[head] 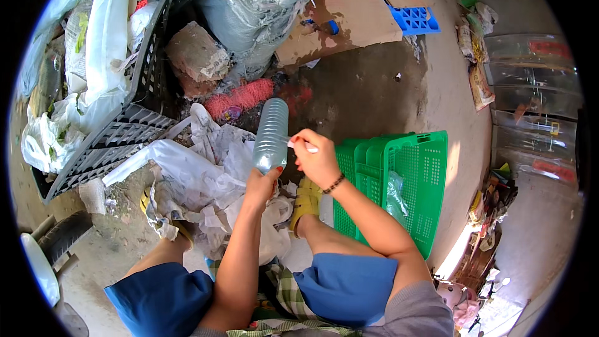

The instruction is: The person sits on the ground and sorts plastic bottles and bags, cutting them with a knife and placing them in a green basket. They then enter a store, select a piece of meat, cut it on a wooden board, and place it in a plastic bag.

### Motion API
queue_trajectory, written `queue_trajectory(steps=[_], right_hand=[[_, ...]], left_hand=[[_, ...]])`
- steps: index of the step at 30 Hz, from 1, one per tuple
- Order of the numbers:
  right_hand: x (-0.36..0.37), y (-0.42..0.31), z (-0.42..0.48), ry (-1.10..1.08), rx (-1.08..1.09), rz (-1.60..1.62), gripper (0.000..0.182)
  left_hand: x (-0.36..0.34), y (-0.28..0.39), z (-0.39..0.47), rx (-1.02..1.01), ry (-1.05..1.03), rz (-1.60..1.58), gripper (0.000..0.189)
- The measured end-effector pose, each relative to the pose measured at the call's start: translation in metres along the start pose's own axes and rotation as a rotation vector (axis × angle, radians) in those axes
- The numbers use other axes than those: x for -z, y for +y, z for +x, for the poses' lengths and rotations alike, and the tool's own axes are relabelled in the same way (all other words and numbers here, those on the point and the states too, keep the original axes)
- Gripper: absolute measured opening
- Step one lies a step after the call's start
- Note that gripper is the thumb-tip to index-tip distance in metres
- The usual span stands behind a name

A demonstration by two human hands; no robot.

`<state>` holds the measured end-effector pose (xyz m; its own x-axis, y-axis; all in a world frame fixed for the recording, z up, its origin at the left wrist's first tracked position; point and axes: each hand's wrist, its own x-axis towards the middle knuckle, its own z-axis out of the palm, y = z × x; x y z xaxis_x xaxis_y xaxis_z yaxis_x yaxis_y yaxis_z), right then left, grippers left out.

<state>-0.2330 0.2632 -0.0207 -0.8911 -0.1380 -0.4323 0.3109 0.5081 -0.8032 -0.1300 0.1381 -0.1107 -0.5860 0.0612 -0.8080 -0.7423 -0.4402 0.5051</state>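
Observation:
My left hand (261, 187) grips the lower end of a large clear ribbed plastic bottle (271, 126), which points away from me above a heap of crumpled plastic film. In my right hand (319, 161) is a small tool with a pale handle (307, 149), its tip against or very near the bottle's right side. The tip is too small to tell whether it is a blade. A green perforated plastic crate (369, 168) stands to the right of my right forearm, with a crumpled clear plastic piece (396, 196) inside.
On the left, a black plastic crate (147, 121) overflows with bags. White plastic sheeting (201, 164) lies around my feet. Ahead are a broken concrete block (199, 51), red netting (241, 98), a bulging woven sack (257, 14) and stained cardboard (351, 14) beside a blue plastic grid (414, 19).

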Motion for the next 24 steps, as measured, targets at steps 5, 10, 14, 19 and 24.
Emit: queue_trajectory(steps=[5,10,14,19,24], right_hand=[[-0.002,0.062,0.056,-0.028,-0.144,0.368,0.023],[0.000,0.082,0.119,0.121,-0.137,0.404,0.021],[0.030,0.108,0.184,0.307,-0.273,0.528,0.021],[0.073,0.127,0.213,0.264,-0.440,0.571,0.024],[0.059,0.078,0.132,0.441,0.326,-0.405,0.019]], left_hand=[[-0.010,0.007,0.009,-0.014,0.048,0.044,0.026],[-0.025,0.007,0.018,-0.119,0.094,0.192,0.024],[-0.032,0.019,0.015,-0.053,0.089,0.247,0.024],[-0.037,0.034,0.012,0.000,0.032,0.288,0.028],[-0.045,0.048,0.015,-0.004,0.051,0.244,0.051]])
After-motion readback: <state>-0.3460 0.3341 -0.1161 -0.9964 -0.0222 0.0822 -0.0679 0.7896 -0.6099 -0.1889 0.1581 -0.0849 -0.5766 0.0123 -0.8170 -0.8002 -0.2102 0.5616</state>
